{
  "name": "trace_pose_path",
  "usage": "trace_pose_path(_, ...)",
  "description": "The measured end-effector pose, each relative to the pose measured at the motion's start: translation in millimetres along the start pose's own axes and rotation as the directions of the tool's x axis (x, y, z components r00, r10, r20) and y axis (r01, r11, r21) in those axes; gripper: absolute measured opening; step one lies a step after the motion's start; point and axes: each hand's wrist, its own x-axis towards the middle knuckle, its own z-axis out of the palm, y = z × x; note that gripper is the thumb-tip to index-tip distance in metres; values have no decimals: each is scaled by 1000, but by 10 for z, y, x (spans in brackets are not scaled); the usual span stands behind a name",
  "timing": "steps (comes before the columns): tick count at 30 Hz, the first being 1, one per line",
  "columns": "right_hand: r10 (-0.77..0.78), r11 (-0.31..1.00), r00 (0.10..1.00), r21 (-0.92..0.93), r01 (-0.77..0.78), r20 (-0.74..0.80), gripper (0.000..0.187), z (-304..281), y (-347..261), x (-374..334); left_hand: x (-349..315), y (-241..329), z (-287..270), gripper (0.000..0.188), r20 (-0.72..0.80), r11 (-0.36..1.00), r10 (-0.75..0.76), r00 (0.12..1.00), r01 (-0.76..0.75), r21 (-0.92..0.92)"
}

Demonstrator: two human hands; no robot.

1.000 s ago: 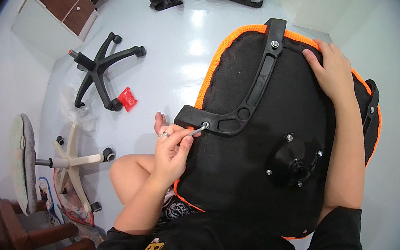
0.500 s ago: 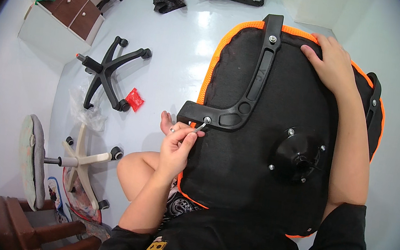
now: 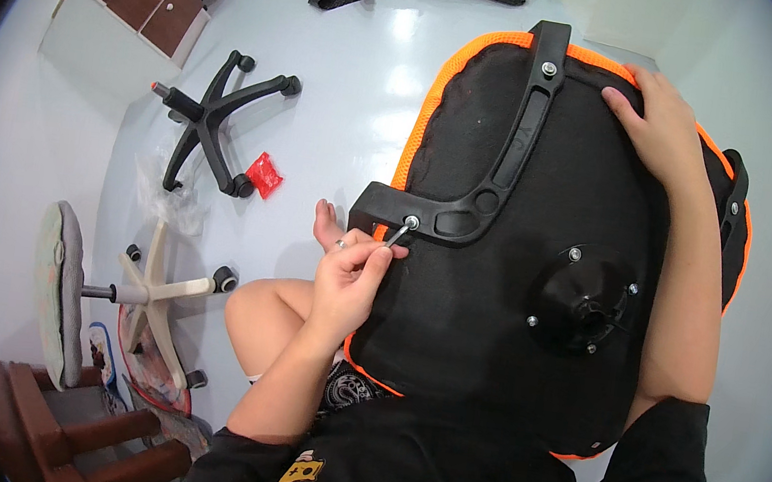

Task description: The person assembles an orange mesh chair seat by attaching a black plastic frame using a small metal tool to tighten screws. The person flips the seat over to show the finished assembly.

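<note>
An upturned black chair seat (image 3: 482, 320) with an orange mesh edge lies across my lap, its underside facing up. My left hand (image 3: 347, 280) pinches a silver hex key (image 3: 397, 236), whose tip is at the bolt (image 3: 412, 222) on the near end of a curved black armrest (image 3: 503, 164). Another bolt (image 3: 549, 69) sits at the armrest's far end. Along the seat's far right edge, my right hand (image 3: 658, 130) grips the rim, thumb on the underside and fingers over the orange border. A round black mount (image 3: 581, 299) with several bolts is on the underside.
A second armrest (image 3: 735, 199) is on the right side. On the floor at left lie a black wheeled base (image 3: 214, 114), a red packet (image 3: 265, 175) and clear plastic (image 3: 165, 199). A white-based stool (image 3: 153, 291), brown wooden furniture (image 3: 27, 419) and drawers (image 3: 145, 4) stand farther left.
The whole view has shifted slightly, with the seat and both hands a little farther right in it. The hex key's angle looks slightly different; both hands keep their hold.
</note>
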Motion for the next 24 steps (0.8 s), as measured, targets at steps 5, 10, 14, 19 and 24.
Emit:
trace_pose_path(5,-8,1000,1000,19,8,-17,53,15,28,-8,34,-4,6,13,-37,989,78,996,-72,130)
trace_pose_path(10,7,1000,1000,11,-7,16,54,9,20,-3,67,124,-23,18,3,979,14,1000,-14,205)
trace_pose_path(14,-4,1000,1000,1,4,6,55,37,55,10,103,138,-23,19,33,983,-28,999,21,181)
trace_pose_path(19,-19,1000,1000,5,19,-5,56,55,87,24,76,150,2,29,68,982,-167,984,160,105)
trace_pose_path(24,-20,1000,1000,12,20,-12,56,25,62,20,127,135,-93,34,162,963,-254,953,233,138)
